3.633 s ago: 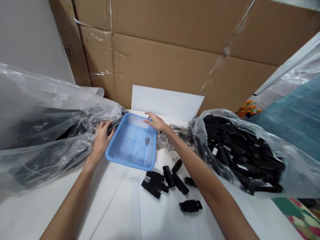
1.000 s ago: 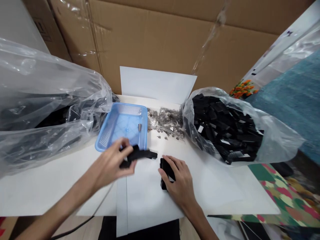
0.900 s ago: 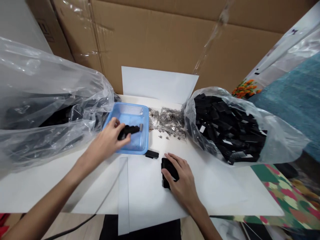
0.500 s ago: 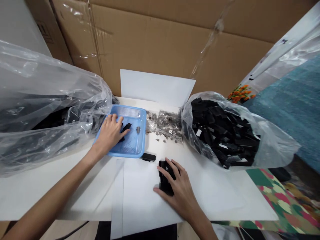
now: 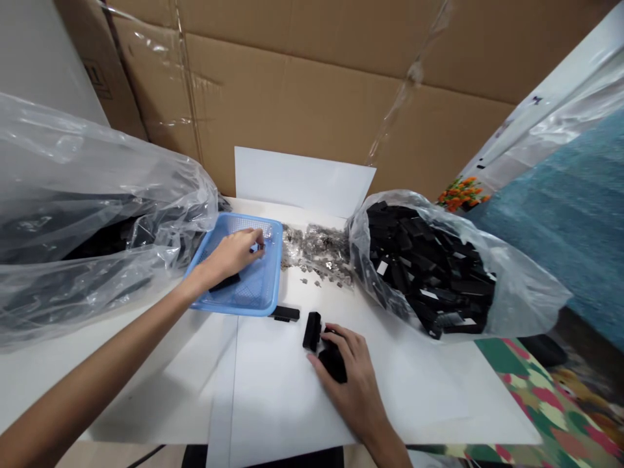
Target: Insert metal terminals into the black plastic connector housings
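My left hand (image 5: 233, 255) reaches into the blue mesh tray (image 5: 271, 286), its fingertips pinched together on a small grey piece near the tray's far right side. A black plastic piece (image 5: 225, 283) lies in the tray just under that wrist. My right hand (image 5: 351, 385) rests on the white tabletop with its fingers curled over a black plastic piece (image 5: 333, 361). Another black piece (image 5: 312, 330) stands just beyond its fingertips. One more black piece (image 5: 285, 313) lies against the tray's near right corner.
A clear bag of black plastic pieces (image 5: 429, 273) sits at the right, and a larger clear bag (image 5: 92, 240) fills the left. Several small grey metal parts (image 5: 316, 247) are heaped behind the tray. A cardboard wall (image 5: 316, 110) and a white sheet (image 5: 302, 179) close the back.
My left hand carried black pieces from the table into the tray, let them go, and now pinches at the tray's far right. My right hand slid slightly nearer, uncovering one black piece.
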### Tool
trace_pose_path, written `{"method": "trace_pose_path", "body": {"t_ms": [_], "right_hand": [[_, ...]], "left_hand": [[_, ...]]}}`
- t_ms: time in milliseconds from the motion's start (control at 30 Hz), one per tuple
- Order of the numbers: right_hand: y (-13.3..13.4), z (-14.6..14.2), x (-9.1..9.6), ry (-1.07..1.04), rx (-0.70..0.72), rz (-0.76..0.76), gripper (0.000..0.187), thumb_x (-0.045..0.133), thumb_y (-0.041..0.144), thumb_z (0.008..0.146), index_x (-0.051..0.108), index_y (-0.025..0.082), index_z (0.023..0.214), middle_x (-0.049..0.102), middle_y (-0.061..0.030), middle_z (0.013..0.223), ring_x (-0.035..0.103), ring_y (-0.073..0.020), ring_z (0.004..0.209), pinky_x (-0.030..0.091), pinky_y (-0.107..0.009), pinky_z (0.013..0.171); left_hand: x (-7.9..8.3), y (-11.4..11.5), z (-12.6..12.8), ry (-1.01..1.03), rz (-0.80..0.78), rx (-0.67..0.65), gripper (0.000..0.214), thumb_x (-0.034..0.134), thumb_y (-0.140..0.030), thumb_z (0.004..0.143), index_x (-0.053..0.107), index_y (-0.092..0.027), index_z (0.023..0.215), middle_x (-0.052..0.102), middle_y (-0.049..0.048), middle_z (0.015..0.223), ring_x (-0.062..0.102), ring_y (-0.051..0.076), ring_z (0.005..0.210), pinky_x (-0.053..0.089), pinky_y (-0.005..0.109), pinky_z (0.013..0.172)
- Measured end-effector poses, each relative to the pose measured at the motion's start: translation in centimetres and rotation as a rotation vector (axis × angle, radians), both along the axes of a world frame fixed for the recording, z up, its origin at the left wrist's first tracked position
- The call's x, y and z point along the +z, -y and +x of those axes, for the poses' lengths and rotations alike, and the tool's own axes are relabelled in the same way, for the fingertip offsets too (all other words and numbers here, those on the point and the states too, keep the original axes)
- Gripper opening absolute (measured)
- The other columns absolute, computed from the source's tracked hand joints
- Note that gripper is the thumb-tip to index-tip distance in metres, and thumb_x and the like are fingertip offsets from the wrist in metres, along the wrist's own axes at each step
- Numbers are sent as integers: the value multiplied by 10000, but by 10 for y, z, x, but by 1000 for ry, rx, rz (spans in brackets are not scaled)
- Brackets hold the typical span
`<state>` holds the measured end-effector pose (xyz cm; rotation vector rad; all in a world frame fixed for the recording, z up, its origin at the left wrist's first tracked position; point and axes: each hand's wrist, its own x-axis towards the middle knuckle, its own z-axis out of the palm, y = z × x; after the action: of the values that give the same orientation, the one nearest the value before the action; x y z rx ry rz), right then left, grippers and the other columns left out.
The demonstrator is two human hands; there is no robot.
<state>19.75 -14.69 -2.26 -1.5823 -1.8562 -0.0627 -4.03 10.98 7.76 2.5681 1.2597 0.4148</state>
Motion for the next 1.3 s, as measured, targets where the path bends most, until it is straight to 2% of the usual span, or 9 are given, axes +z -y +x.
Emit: {"method": "trace_pose_path", "body": {"t_ms": [100,167,300,433,567,733,900,1100,1300], "right_hand": [[-4,0,-4,85,-7,12,359,621,445,1054,618,243,1351,705,-137,1334,646,-326,1117,610,-523,892],[-6,-1,-6,135,-13,19,395,621,443,1053,614,255,1400,700,-141,1356,651,-336,1109,603,-531,877],[-9,-4,-2,147,-33,-1,515,644,408,1038,553,289,1531,702,-136,1329,667,-321,1093,608,-505,872],[-15,-6,7,233,61,-20,581,701,317,1000,544,355,1558,687,-97,1400,661,-307,1105,610,-479,865],[-19,-7,11,219,112,-32,530,749,310,961,616,315,1474,708,-78,1400,657,-306,1129,606,-473,886],[-20,-8,9,141,65,-22,365,783,353,937,696,277,1283,747,-73,1339,669,-302,1097,606,-466,874],[-21,-8,13,155,80,-31,369,806,413,934,702,290,1265,738,-47,1391,671,-299,1121,609,-463,883],[-19,4,7,79,137,12,374,787,393,966,698,320,1322,740,-14,1403,659,-299,1234,603,-462,950],[-11,6,-9,-25,144,52,393,692,253,1028,658,303,1417,805,-50,1175,658,-332,1264,556,-541,1001]], "left_hand": [[15,-9,-9,101,-57,17,190,667,-329,986,623,-201,1119,770,56,1056,733,221,945,562,325,862],[21,-22,0,142,-86,18,237,694,-317,980,602,-181,1151,774,60,1050,738,198,937,565,296,853],[26,-49,59,118,-152,0,243,674,-302,1021,631,-142,1199,770,94,1105,741,193,989,590,299,865],[25,-68,125,-13,-179,-4,324,700,-370,1023,681,-154,1264,712,105,1264,710,245,1109,610,461,971],[22,-86,158,-117,-181,101,381,691,-372,1029,651,-172,1351,662,124,1377,682,274,1193,603,497,1005],[17,-113,162,-187,-196,219,381,688,-377,1031,650,-178,1354,662,122,1374,685,270,1185,607,486,995],[17,-130,172,-214,-227,278,399,698,-376,1025,642,-172,1363,665,121,1364,689,273,1179,612,485,983],[19,-128,187,-157,-211,243,408,691,-381,1028,636,-168,1373,659,127,1376,686,275,1181,610,495,989],[42,-119,154,-85,-142,200,382,677,-393,1035,654,-160,1338,673,124,1356,684,274,1189,590,512,1016]]}}
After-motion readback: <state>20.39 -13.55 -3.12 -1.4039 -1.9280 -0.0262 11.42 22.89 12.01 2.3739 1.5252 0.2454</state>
